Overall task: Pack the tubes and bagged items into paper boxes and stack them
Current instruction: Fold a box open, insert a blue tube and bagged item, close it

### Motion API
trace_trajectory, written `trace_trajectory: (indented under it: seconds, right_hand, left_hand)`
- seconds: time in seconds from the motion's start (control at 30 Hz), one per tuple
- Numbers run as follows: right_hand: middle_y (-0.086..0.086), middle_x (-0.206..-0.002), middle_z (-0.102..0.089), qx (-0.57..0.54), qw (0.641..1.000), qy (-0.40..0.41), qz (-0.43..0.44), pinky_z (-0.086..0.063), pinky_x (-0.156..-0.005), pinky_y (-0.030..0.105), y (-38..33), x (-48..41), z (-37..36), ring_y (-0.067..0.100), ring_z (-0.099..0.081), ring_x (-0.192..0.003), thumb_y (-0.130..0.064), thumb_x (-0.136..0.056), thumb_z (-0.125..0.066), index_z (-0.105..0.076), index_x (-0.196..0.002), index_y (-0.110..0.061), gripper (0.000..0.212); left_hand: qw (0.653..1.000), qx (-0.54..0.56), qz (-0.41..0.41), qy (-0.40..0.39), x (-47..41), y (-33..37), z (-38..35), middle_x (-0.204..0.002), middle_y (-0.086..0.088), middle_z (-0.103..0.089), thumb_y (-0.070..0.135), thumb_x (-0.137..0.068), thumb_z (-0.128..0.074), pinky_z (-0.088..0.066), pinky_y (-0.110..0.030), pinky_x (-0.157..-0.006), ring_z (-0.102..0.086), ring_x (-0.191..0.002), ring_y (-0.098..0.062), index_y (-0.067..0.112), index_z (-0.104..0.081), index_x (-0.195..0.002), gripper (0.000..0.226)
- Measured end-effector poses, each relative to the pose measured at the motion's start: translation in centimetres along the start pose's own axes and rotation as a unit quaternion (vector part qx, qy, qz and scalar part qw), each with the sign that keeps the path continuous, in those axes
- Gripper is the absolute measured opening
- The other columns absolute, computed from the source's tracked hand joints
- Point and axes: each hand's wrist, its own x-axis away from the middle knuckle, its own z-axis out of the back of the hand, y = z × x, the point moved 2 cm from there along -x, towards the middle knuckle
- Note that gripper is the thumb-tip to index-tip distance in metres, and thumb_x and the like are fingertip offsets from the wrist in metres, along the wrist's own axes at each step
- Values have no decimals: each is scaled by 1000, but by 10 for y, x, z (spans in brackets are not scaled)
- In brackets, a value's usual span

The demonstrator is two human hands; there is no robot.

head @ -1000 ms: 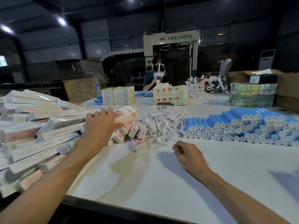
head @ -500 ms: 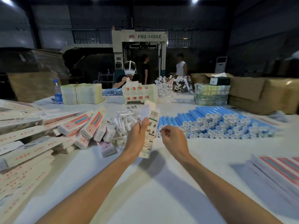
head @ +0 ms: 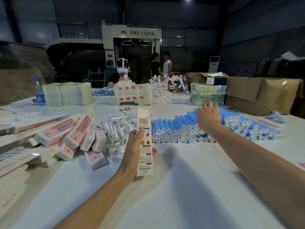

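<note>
Evidently light and crushable, the paper box (head: 144,142) stands upright near centre, the left hand (head: 137,146) gripping its middle; the right hand (head: 207,118) hovers over the blue tubes (head: 181,129) farther right, grip hidden; these look stiff, smooth, roll-prone, best pinched mid-length.

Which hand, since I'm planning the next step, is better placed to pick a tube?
Right: the right hand is over the tubes, while the left hand grips the box.

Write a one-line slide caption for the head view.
A person's left hand holds a paper box while the right hand reaches over the pile of blue tubes.
</note>
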Motion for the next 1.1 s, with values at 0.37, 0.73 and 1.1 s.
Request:
trace_trajectory:
  seconds: [0.37, 0.73, 1.1]
  right_hand:
    - [7, -91, -59, -2, 1000, 19, 16, -41, -81, 34, -1, 12, 27, 26, -52, -87, -4, -91, -59, -63, -109, -10, 19]
    - [10, -115, -67, -788, 615, 16, -27, -58, -82, 41, -11, 87, 98, 26, -71, -101, -7, -108, -54, -31, -152, -17, 51]
    - [3, -110, -64, -819, 573, 17, 40, -61, -82, 36, -64, 117, 136, 12, -69, -97, -20, -94, -72, -49, -114, -26, 32]
  left_hand:
    - [996, -81, 11, -31, 5, 1, -3, -113, 1, -80, 50, -105, -56, -61, -31, -83, -77, -103, -18, 39, -70, -127, 28]
    - [992, -120, -23, -14, 4, 10, -1, -115, 9, -80, 40, -88, -83, -61, -25, -83, -76, -107, -10, 26, -74, -126, 42]
    - [994, -108, -14, -7, 8, 15, 0, -104, 5, -83, 41, -79, -87, -59, -18, -70, -78, -96, -8, 26, -81, -110, 35]
